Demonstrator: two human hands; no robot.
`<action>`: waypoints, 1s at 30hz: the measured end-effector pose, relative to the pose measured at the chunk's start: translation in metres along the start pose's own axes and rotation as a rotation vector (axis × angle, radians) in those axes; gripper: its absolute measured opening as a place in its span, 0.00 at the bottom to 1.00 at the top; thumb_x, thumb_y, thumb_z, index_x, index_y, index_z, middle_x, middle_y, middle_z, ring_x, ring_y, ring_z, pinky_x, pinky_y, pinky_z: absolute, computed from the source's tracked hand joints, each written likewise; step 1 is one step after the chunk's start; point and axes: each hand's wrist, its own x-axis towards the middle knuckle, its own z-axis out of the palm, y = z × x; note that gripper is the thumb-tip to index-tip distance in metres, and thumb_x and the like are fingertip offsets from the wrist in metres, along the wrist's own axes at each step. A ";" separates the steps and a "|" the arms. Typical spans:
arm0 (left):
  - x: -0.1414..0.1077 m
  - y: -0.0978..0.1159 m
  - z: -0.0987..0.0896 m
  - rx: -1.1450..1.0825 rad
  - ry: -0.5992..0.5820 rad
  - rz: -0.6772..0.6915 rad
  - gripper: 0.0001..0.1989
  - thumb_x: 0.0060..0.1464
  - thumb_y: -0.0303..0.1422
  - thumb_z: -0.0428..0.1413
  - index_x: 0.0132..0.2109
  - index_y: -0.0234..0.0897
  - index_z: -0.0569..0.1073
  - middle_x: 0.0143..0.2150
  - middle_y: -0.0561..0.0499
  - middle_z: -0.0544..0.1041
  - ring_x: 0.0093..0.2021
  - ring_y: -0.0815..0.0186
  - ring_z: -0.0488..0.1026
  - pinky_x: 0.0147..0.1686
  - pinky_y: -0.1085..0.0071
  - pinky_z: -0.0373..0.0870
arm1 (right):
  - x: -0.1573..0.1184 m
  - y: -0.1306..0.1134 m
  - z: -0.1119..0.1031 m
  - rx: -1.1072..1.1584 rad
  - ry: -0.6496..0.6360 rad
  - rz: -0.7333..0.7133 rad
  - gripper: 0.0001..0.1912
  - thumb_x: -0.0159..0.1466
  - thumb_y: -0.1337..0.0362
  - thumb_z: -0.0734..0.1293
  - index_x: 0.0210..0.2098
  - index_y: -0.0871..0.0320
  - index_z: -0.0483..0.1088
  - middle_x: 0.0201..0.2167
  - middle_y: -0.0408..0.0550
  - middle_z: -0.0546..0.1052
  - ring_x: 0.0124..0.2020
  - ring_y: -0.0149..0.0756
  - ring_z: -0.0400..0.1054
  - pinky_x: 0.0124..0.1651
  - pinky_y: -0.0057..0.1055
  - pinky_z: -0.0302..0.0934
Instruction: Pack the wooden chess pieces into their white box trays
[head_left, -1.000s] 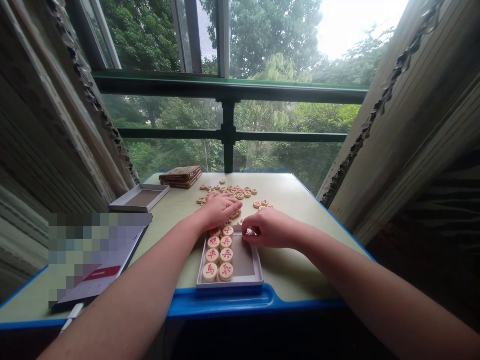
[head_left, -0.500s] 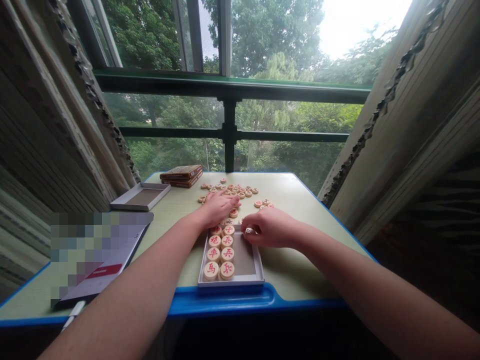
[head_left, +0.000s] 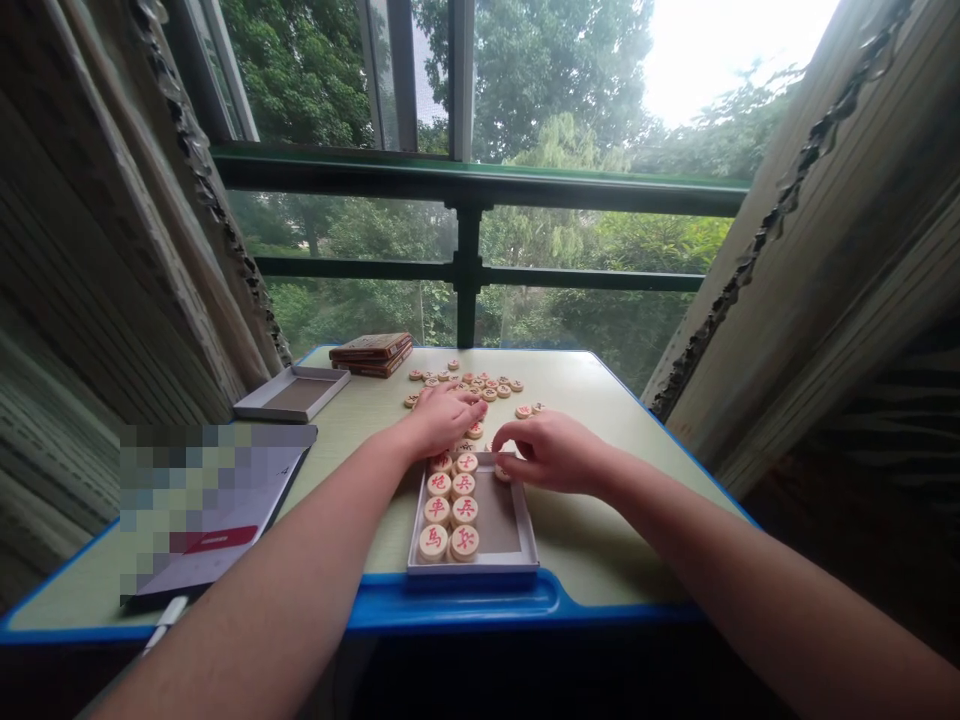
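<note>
At the far right corner of the white box (head_left: 498,512), one pale piece (head_left: 502,474), lying flat beneath the right hand (head_left: 503,456). Thumb and forefinger bent toward each other, close above and beside it, with only a narrow gap between. Cannot tell whether gripped or merely touched.

Palm down over the loose pieces (head_left: 504,391), just beyond the box's far left corner, the left hand (head_left: 448,416). Fingers fairly straight, slanting to the right; cannot tell whether holding anything underneath.

In the box, along its left half, two columns of red-marked discs (head_left: 463,510), all face up, the farthest partly hidden by the left wrist. In the right half, bare grey-brown bottom, apart from the corner piece.

Across the middle and back of the counter (head_left: 581,385), loose pieces with red or black marks, in an uneven cluster; two more just beyond the right hand.

To the left, a screen (head_left: 274,475), partly blurred, with a white cable (head_left: 165,622) at its near edge. Behind it, a second box (head_left: 300,392), and near the back edge, brown cases (head_left: 373,347), stacked in a pair.
</note>
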 end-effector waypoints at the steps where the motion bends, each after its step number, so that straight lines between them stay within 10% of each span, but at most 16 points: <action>1: 0.000 -0.001 0.001 -0.009 0.006 0.004 0.28 0.58 0.50 0.36 0.48 0.41 0.75 0.56 0.50 0.70 0.62 0.51 0.52 0.61 0.51 0.43 | 0.000 0.001 0.000 0.004 0.009 0.001 0.10 0.57 0.64 0.64 0.37 0.56 0.75 0.17 0.41 0.69 0.20 0.28 0.58 0.28 0.26 0.48; 15: 0.006 0.002 0.000 -0.022 -0.018 -0.005 0.31 0.58 0.51 0.33 0.45 0.43 0.77 0.54 0.49 0.72 0.61 0.50 0.56 0.60 0.49 0.42 | 0.011 0.026 0.007 0.064 0.129 0.331 0.13 0.61 0.60 0.60 0.35 0.56 0.74 0.23 0.44 0.75 0.23 0.30 0.64 0.28 0.26 0.53; 24: 0.006 0.007 -0.002 -0.120 0.074 0.000 0.28 0.60 0.45 0.33 0.43 0.41 0.76 0.44 0.48 0.78 0.54 0.57 0.67 0.60 0.55 0.50 | 0.030 0.040 0.027 0.069 0.151 0.044 0.14 0.62 0.61 0.61 0.43 0.55 0.75 0.43 0.49 0.76 0.45 0.36 0.66 0.52 0.35 0.52; 30: 0.007 0.002 0.002 -0.254 0.140 -0.043 0.27 0.59 0.46 0.35 0.45 0.39 0.74 0.42 0.48 0.79 0.50 0.59 0.71 0.55 0.58 0.60 | 0.033 0.041 0.026 0.056 0.141 0.214 0.10 0.58 0.58 0.66 0.33 0.56 0.76 0.31 0.49 0.78 0.43 0.41 0.63 0.43 0.33 0.57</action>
